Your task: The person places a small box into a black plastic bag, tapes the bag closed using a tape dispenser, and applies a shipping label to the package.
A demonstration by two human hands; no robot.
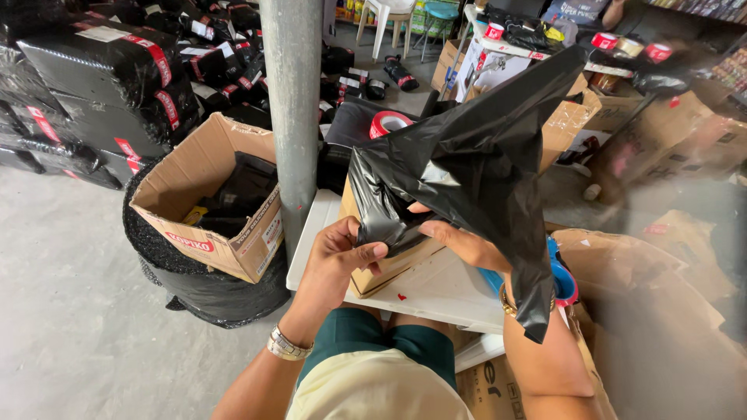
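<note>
My left hand [336,260] grips the near edge of a black plastic bag [475,163] where it is pulled over a brown cardboard box [381,274]. My right hand [465,243] holds the same bag's edge from the right. The box rests on a small white table [436,292] in front of me. Most of the bag stands up loose above the box and drapes over my right forearm. A blue tape dispenser [562,280] lies on the table behind that forearm, partly hidden.
A grey metal pole [292,117] rises just left of the table. An open cardboard box [206,194] sits on a black sack at left. Black wrapped parcels [109,74] with red tape pile behind. A red tape roll [387,123], cardboard boxes and plastic chairs stand further back.
</note>
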